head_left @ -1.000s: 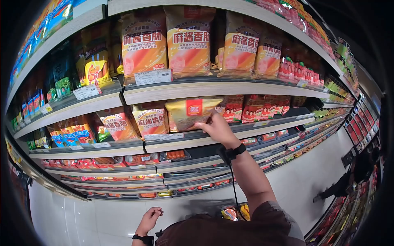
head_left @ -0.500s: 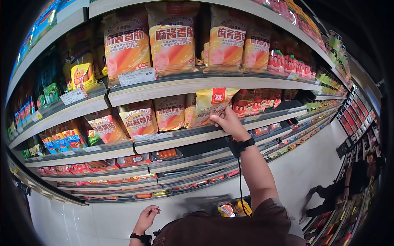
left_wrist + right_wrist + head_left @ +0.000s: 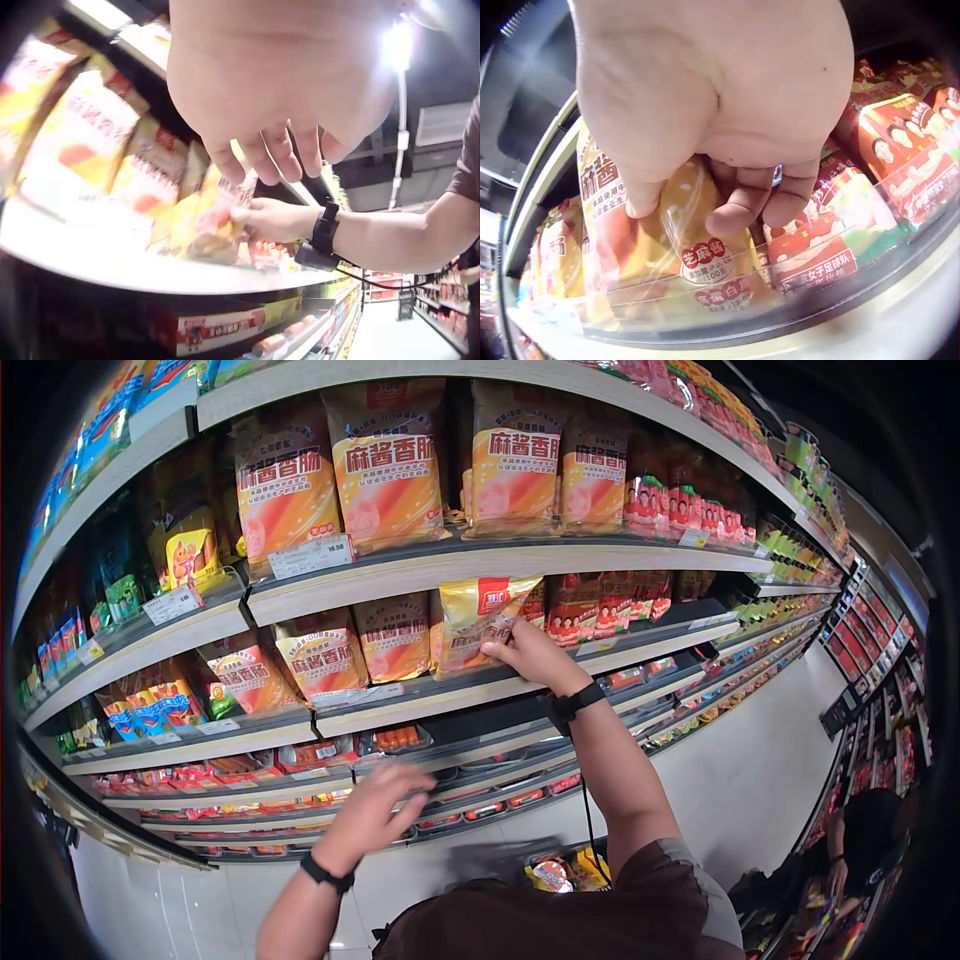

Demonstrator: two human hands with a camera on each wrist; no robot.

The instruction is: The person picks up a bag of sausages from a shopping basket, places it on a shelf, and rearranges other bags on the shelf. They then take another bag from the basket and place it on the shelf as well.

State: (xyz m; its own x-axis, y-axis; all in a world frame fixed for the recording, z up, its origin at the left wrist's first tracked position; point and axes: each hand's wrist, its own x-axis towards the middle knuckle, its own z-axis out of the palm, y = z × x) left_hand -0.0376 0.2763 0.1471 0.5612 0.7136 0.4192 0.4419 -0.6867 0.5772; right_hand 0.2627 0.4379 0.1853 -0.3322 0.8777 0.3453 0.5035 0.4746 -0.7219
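In the head view the right hand point(image 3: 535, 657) pinches the side of a gold and orange bag point(image 3: 478, 622) with a red logo, at the front of the middle shelf. The right wrist view shows its thumb on the front of that bag point(image 3: 682, 240), fingers bent round the edge, just above the shelf's clear lip. The left hand point(image 3: 385, 805), a little blurred, is lifted in front of the lower shelves, touching nothing, its fingers loosely bent. In the left wrist view the left hand point(image 3: 281, 90) hangs nearer the camera than the right hand point(image 3: 277, 220).
Matching bags point(image 3: 393, 638) stand left of the held one, red packs point(image 3: 575, 610) to its right. More large bags point(image 3: 387, 470) fill the shelf above. A basket with packets point(image 3: 568, 872) is low in front of the body. Another person point(image 3: 865, 840) is at the right.
The held bag was tilted and lifted off the row; it has moved left and now stands more upright in the row. The left hand has risen from beside the body toward the shelves.
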